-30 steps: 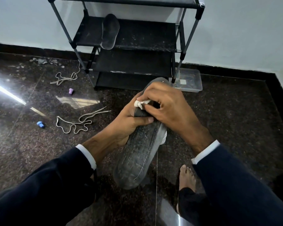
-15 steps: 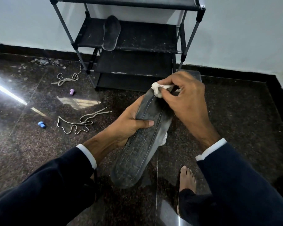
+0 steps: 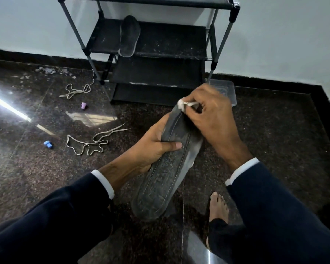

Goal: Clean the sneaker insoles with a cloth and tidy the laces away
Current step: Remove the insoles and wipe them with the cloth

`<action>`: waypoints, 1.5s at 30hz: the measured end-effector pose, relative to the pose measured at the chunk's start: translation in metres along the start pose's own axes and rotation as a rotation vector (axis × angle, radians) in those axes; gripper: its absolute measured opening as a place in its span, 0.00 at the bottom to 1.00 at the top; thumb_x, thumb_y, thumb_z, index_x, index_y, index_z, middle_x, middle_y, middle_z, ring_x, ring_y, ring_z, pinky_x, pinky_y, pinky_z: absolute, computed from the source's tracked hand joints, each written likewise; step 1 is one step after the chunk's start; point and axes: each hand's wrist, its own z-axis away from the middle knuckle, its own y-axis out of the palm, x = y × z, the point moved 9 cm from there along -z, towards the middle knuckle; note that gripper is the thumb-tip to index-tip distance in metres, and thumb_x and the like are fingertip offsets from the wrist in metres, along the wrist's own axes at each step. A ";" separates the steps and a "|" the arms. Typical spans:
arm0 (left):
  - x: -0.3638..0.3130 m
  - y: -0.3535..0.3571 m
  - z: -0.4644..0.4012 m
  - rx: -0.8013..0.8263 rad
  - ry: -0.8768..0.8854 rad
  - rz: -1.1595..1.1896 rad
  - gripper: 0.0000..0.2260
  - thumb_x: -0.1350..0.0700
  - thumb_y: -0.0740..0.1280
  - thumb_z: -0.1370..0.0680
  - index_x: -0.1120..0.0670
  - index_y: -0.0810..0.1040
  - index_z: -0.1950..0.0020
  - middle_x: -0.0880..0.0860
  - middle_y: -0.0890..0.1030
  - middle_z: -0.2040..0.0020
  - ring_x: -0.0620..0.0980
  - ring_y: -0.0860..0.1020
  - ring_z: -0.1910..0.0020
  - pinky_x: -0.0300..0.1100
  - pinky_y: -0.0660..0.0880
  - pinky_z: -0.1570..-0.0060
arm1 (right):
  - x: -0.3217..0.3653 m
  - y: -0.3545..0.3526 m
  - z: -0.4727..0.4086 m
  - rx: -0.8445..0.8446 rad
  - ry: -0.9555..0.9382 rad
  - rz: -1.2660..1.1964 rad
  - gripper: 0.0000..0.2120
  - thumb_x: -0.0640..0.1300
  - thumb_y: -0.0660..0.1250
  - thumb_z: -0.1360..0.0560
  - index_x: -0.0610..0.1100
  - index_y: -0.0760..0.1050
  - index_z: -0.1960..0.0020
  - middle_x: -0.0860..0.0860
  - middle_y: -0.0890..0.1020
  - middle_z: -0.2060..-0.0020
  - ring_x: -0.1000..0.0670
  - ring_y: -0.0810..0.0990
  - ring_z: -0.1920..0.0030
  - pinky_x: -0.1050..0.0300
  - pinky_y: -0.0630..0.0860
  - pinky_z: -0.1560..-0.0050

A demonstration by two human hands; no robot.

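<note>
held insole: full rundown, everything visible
The insole is long, dark grey and worn, with pale stitch lines running lengthwise and a lighter right edge. It is held tilted above the floor, far end up. The left hand grips its middle, thumb on top. The right hand pinches a white cloth against its far tip.

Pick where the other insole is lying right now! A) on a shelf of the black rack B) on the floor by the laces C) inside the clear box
A: the second insole lies on a shelf of the black rack, overhanging its front edge.
</note>
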 end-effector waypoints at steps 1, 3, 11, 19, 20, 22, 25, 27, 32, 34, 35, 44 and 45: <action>0.001 0.002 0.001 0.002 -0.004 -0.005 0.31 0.72 0.67 0.26 0.58 0.65 0.24 0.63 0.78 0.36 0.53 0.78 0.37 0.46 0.77 0.37 | -0.007 -0.006 -0.001 -0.034 0.041 -0.014 0.03 0.36 0.73 0.26 0.40 0.83 0.53 0.48 0.81 0.56 0.53 0.79 0.57 0.58 0.77 0.55; 0.001 0.000 0.000 -0.012 -0.002 -0.004 0.32 0.73 0.68 0.26 0.57 0.65 0.24 0.63 0.77 0.33 0.53 0.78 0.36 0.46 0.76 0.35 | -0.011 -0.016 -0.003 -0.090 0.078 -0.082 0.04 0.36 0.75 0.27 0.41 0.84 0.52 0.49 0.82 0.57 0.54 0.79 0.57 0.58 0.77 0.56; -0.005 -0.008 -0.003 -0.064 0.020 -0.002 0.30 0.78 0.64 0.26 0.62 0.64 0.26 0.55 0.80 0.43 0.46 0.80 0.42 0.41 0.79 0.43 | 0.036 0.020 0.008 0.198 -0.192 -0.165 0.06 0.35 0.74 0.28 0.40 0.84 0.51 0.48 0.82 0.55 0.49 0.80 0.53 0.51 0.79 0.53; -0.007 -0.004 -0.001 0.033 0.008 -0.027 0.36 0.71 0.68 0.27 0.54 0.62 0.21 0.65 0.74 0.31 0.62 0.74 0.31 0.55 0.72 0.31 | 0.004 -0.008 -0.001 -0.036 -0.019 -0.034 0.03 0.38 0.75 0.26 0.40 0.82 0.53 0.48 0.81 0.56 0.55 0.78 0.58 0.62 0.76 0.57; -0.006 -0.003 0.000 0.045 0.007 -0.036 0.36 0.71 0.68 0.27 0.54 0.62 0.21 0.65 0.73 0.30 0.62 0.74 0.31 0.55 0.72 0.31 | -0.006 -0.012 -0.002 -0.060 0.027 -0.028 0.03 0.37 0.75 0.26 0.40 0.83 0.54 0.49 0.81 0.57 0.55 0.77 0.58 0.63 0.76 0.57; -0.004 -0.001 0.001 0.051 0.004 -0.045 0.36 0.71 0.68 0.27 0.54 0.62 0.22 0.63 0.74 0.30 0.58 0.75 0.32 0.53 0.73 0.32 | -0.023 -0.021 -0.002 -0.104 0.130 -0.030 0.03 0.37 0.75 0.27 0.42 0.83 0.54 0.49 0.82 0.57 0.55 0.78 0.58 0.59 0.77 0.57; -0.005 -0.004 0.000 0.018 0.016 -0.019 0.35 0.70 0.68 0.27 0.53 0.63 0.22 0.60 0.75 0.31 0.55 0.76 0.33 0.53 0.74 0.33 | -0.039 -0.037 0.000 -0.217 0.283 -0.176 0.05 0.39 0.75 0.27 0.45 0.84 0.52 0.51 0.84 0.56 0.56 0.81 0.55 0.58 0.79 0.53; -0.007 -0.010 -0.002 -0.021 0.034 0.007 0.35 0.72 0.68 0.27 0.53 0.64 0.23 0.61 0.76 0.33 0.55 0.77 0.35 0.55 0.75 0.34 | -0.034 -0.043 -0.001 -0.225 0.272 -0.267 0.06 0.39 0.76 0.27 0.46 0.84 0.51 0.51 0.84 0.56 0.56 0.82 0.54 0.62 0.78 0.52; -0.010 -0.018 -0.006 -0.097 0.094 0.043 0.37 0.72 0.68 0.28 0.55 0.62 0.21 0.63 0.74 0.30 0.60 0.75 0.31 0.55 0.74 0.35 | 0.020 0.015 0.007 0.323 -0.085 -0.176 0.06 0.37 0.76 0.28 0.43 0.84 0.52 0.50 0.82 0.56 0.54 0.79 0.57 0.58 0.78 0.56; -0.012 -0.019 -0.006 -0.111 0.111 0.046 0.35 0.71 0.68 0.28 0.56 0.64 0.23 0.59 0.78 0.37 0.55 0.77 0.37 0.51 0.77 0.39 | 0.027 0.029 0.011 0.371 -0.192 -0.099 0.05 0.37 0.75 0.28 0.42 0.83 0.53 0.50 0.80 0.57 0.52 0.79 0.58 0.51 0.77 0.58; -0.014 -0.020 -0.006 -0.117 0.124 0.046 0.33 0.72 0.68 0.27 0.56 0.65 0.24 0.56 0.79 0.40 0.53 0.78 0.40 0.48 0.78 0.41 | 0.025 0.029 0.009 0.352 -0.196 -0.083 0.05 0.37 0.75 0.28 0.42 0.82 0.53 0.49 0.80 0.56 0.51 0.78 0.57 0.50 0.77 0.58; -0.020 -0.029 -0.005 -0.171 0.173 0.051 0.31 0.75 0.66 0.25 0.52 0.68 0.27 0.58 0.78 0.38 0.55 0.78 0.38 0.53 0.77 0.38 | -0.019 -0.016 0.000 0.006 0.095 -0.091 0.04 0.36 0.75 0.28 0.41 0.84 0.53 0.49 0.81 0.58 0.55 0.78 0.59 0.59 0.76 0.58; -0.020 -0.031 -0.005 -0.176 0.177 0.057 0.32 0.76 0.66 0.25 0.52 0.68 0.26 0.58 0.78 0.37 0.55 0.78 0.38 0.52 0.77 0.38 | -0.019 -0.020 0.000 -0.024 0.103 -0.138 0.05 0.36 0.75 0.28 0.41 0.84 0.53 0.49 0.81 0.58 0.56 0.78 0.59 0.61 0.75 0.58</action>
